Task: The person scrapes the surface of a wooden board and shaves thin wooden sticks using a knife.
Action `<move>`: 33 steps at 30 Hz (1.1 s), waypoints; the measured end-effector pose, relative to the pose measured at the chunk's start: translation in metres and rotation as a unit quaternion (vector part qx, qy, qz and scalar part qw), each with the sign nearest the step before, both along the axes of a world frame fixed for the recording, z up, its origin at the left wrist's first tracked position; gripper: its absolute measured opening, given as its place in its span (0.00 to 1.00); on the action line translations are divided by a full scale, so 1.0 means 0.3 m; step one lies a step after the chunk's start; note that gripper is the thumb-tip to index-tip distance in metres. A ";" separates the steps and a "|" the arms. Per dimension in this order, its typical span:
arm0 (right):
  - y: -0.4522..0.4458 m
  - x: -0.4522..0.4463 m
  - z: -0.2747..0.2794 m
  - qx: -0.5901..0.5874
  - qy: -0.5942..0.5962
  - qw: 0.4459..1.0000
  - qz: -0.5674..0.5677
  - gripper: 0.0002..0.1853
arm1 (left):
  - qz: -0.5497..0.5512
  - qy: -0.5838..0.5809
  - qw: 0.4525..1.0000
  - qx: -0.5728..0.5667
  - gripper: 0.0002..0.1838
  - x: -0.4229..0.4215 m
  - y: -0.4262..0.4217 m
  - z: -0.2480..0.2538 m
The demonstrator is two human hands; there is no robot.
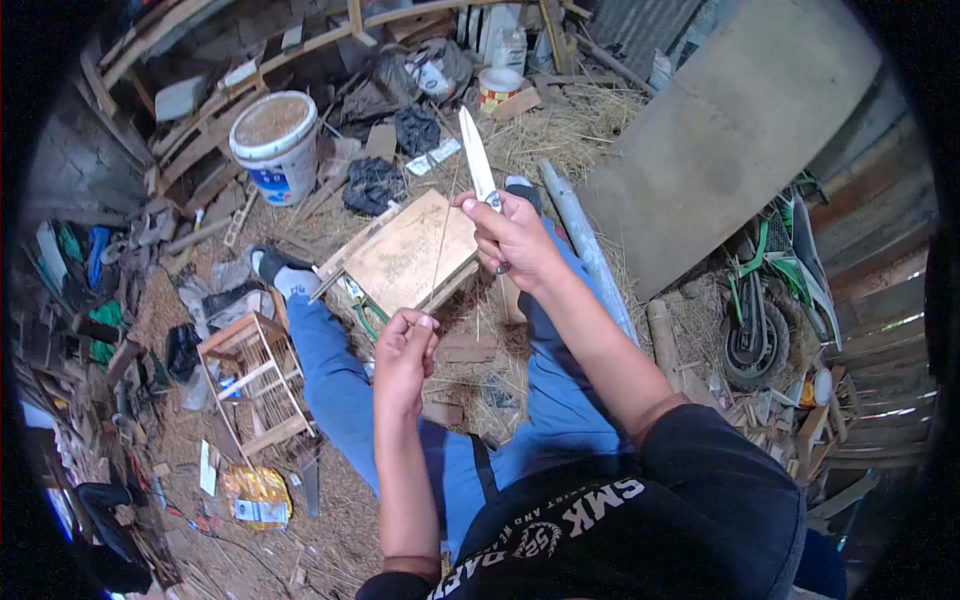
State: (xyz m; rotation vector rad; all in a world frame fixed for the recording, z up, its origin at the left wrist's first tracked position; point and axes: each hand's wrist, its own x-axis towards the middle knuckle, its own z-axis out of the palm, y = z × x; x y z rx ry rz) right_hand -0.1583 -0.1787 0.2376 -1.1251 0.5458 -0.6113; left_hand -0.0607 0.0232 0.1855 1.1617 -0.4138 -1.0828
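Observation:
My right hand (515,238) is closed around the handle of a knife (478,158), its pale blade pointing up and away from me. My left hand (404,350) pinches a thin bamboo strip (440,245), which rises towards my right hand and passes close to its fingers. Whether the blade touches the strip I cannot tell. Below and beyond both hands, between my legs, sits a low wooden block (408,248) with a flat top. Thin sticks (350,250) lie along its left edge, and a tool with green handles (368,318) is beside it.
A wooden cage-like frame (255,385) stands to the left. Farther off are a white bucket (274,150) and a smaller tub (499,90). On the right, a large board (735,130) leans near a green bike (765,290). A grey pole (590,240) lies beside my right leg.

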 end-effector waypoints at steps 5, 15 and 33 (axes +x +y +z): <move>0.015 -0.094 0.151 -0.038 -0.041 0.998 -0.001 0.11 | -0.019 -0.011 1.000 -0.018 0.08 -0.113 0.039 0.099; 0.051 -0.240 0.282 -0.064 -0.093 0.994 0.005 0.08 | -0.123 -0.070 0.988 -0.057 0.20 -0.206 0.112 0.174; 0.144 -0.293 0.308 -0.007 -0.120 0.991 0.052 0.11 | 0.069 -0.280 0.954 -0.083 0.08 -0.320 -0.020 0.409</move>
